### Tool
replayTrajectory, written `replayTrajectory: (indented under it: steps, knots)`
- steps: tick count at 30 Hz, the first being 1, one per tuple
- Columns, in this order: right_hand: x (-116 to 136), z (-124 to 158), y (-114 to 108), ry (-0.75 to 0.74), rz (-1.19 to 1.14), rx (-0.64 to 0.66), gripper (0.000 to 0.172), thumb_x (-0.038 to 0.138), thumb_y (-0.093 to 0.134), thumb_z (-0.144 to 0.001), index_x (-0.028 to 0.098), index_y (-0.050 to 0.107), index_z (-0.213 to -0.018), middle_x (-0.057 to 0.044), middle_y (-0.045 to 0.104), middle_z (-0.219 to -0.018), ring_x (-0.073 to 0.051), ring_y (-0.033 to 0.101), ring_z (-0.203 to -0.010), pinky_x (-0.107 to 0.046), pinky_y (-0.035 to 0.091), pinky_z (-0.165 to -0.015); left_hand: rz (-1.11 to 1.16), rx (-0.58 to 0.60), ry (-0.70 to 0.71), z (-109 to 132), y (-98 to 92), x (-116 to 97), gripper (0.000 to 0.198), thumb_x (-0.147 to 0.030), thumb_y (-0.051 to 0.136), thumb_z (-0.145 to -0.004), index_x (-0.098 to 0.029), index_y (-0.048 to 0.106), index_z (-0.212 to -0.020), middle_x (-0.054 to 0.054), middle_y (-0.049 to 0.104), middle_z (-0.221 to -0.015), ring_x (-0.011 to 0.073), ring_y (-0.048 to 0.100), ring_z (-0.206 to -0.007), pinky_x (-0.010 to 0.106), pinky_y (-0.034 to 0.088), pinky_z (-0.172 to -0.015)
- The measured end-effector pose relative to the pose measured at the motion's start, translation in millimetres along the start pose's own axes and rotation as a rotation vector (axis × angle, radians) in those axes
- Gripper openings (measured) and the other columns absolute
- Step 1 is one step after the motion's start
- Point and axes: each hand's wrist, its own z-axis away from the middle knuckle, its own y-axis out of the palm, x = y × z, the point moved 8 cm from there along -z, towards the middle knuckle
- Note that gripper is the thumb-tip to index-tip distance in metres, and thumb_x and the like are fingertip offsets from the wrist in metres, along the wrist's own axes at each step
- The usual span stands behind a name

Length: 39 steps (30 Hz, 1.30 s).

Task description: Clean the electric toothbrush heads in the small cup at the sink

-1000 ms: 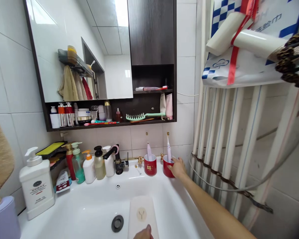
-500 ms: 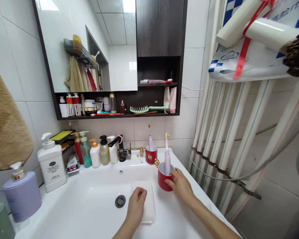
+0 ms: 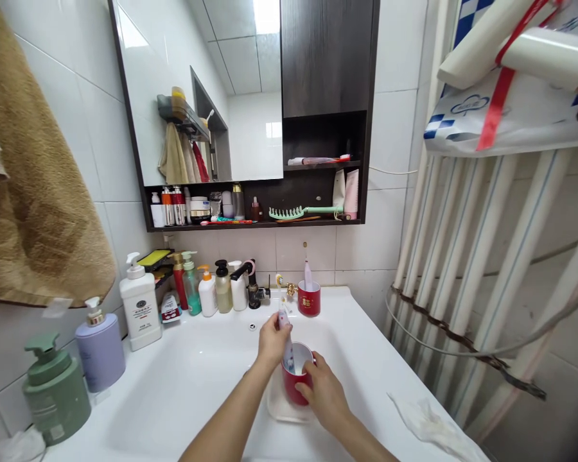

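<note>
My right hand (image 3: 324,388) is wrapped round a red cup (image 3: 293,389) with a white inside, held over the basin. An electric toothbrush (image 3: 287,343) with a pale handle stands tilted in that cup, its lower end inside the rim. The fingers of my left hand (image 3: 272,340) are closed on the toothbrush's handle. Below the cup lies a whitish rectangular pad or tray (image 3: 284,414), partly covered by the cup and my hands. Behind, on the basin's back ledge, a second red cup (image 3: 309,301) holds another pale toothbrush (image 3: 307,274).
A black faucet (image 3: 255,292) rises at the back of the white sink (image 3: 173,378). Several pump bottles (image 3: 207,292) line the left and back edges. A crumpled white tissue (image 3: 428,423) lies on the right rim. White pipes (image 3: 472,256) run along the right wall.
My right hand has carried the red cup left, off the right side and over the basin. My left hand has risen and taken hold of the toothbrush in it. The camera view has shifted left.
</note>
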Motion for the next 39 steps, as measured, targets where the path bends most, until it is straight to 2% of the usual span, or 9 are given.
replayTrajectory:
  steps: [4,7,11,14,17,21,25,27,39]
  knots:
    - [-3.1,-5.7,5.1,0.003,0.029,-0.014,0.013,0.015,0.042,-0.059,0.018,0.05,-0.069,-0.009,0.041,-0.105,-0.019,0.047,-0.085,-0.026,0.036,-0.065,0.143,-0.015,0.022,5.9,-18.7,-39.2,0.026,-0.028,0.051,-0.058,-0.018,0.047,-0.081,-0.001,0.051,-0.074,0.0083,0.045,-0.068,0.02,0.035,-0.066]
    - [-8.9,-8.1,11.1,0.008,0.035,-0.014,0.01,0.017,0.04,-0.061,0.018,0.05,-0.064,-0.008,0.044,-0.102,-0.018,0.051,-0.077,-0.026,0.037,-0.06,0.21,0.021,-0.037,25.7,-23.1,-46.9,0.032,-0.033,0.052,-0.058,-0.017,0.046,-0.085,0.0,0.052,-0.071,0.0086,0.046,-0.063,0.022,0.036,-0.061]
    - [-12.8,-8.7,7.0,0.027,-0.041,-0.01,0.02,0.022,0.049,-0.056,0.018,0.052,-0.075,-0.011,0.038,-0.11,-0.022,0.046,-0.087,-0.03,0.036,-0.066,0.405,0.13,-0.196,65.2,-14.1,-28.3,0.031,-0.033,0.051,-0.06,-0.017,0.047,-0.087,-0.001,0.051,-0.066,0.0071,0.045,-0.057,0.021,0.035,-0.056]
    - [2.0,-5.0,-18.3,0.003,-0.287,-0.084,0.029,0.03,0.046,-0.061,0.017,0.051,-0.086,-0.012,0.038,-0.111,-0.023,0.038,-0.098,-0.032,0.033,-0.074,0.521,0.185,-0.31,91.7,-5.2,-12.4,0.028,-0.031,0.053,-0.06,-0.017,0.05,-0.084,-0.002,0.05,-0.061,0.0058,0.043,-0.054,0.019,0.033,-0.054]
    - [31.1,1.2,-30.5,-0.011,-0.759,0.063,0.034,0.039,0.027,-0.072,0.016,0.049,-0.083,-0.008,0.053,-0.08,-0.015,0.051,-0.069,-0.027,0.038,-0.058,0.536,0.276,-0.338,109.8,6.9,-6.2,0.028,-0.03,0.055,-0.057,-0.014,0.052,-0.081,-0.002,0.049,-0.056,0.0044,0.04,-0.05,0.017,0.029,-0.05]
    - [58.1,14.2,-28.0,0.104,-1.135,0.296,0.032,0.042,0.034,-0.069,0.014,0.048,-0.07,0.001,0.049,-0.053,-0.006,0.04,-0.039,-0.019,0.028,-0.036,0.585,0.345,-0.395,126.9,22.5,6.8,0.035,-0.036,0.056,-0.055,-0.012,0.051,-0.079,-0.002,0.049,-0.053,0.004,0.04,-0.045,0.017,0.027,-0.045]
    - [52.8,18.9,-32.5,0.18,-1.261,0.22,0.029,0.043,0.036,-0.068,0.015,0.046,-0.068,0.001,0.051,-0.055,-0.006,0.042,-0.043,-0.018,0.03,-0.039,0.574,0.395,-0.593,145.1,34.5,38.5,0.05,-0.058,0.038,-0.056,-0.014,0.047,-0.076,-0.002,0.046,-0.042,0.0075,0.041,-0.032,0.019,0.024,-0.035]
    - [50.0,20.1,-31.6,0.19,-1.274,0.232,0.03,0.044,0.036,-0.068,0.016,0.046,-0.07,0.0,0.052,-0.057,-0.008,0.046,-0.046,-0.02,0.033,-0.042,0.538,0.374,-0.6,147.7,32.9,48.9,0.053,-0.062,0.034,-0.054,-0.014,0.044,-0.074,-0.003,0.046,-0.04,0.0077,0.041,-0.029,0.019,0.023,-0.033]
    - [39.1,20.5,-9.1,0.319,-1.522,0.126,0.021,0.037,0.046,-0.064,0.016,0.045,-0.065,0.003,0.048,-0.054,-0.008,0.047,-0.048,-0.022,0.036,-0.05,0.581,0.425,-0.649,152.4,32.5,50.5,0.053,-0.063,0.035,-0.053,-0.015,0.04,-0.074,-0.005,0.045,-0.041,0.0055,0.039,-0.031,0.019,0.023,-0.036]
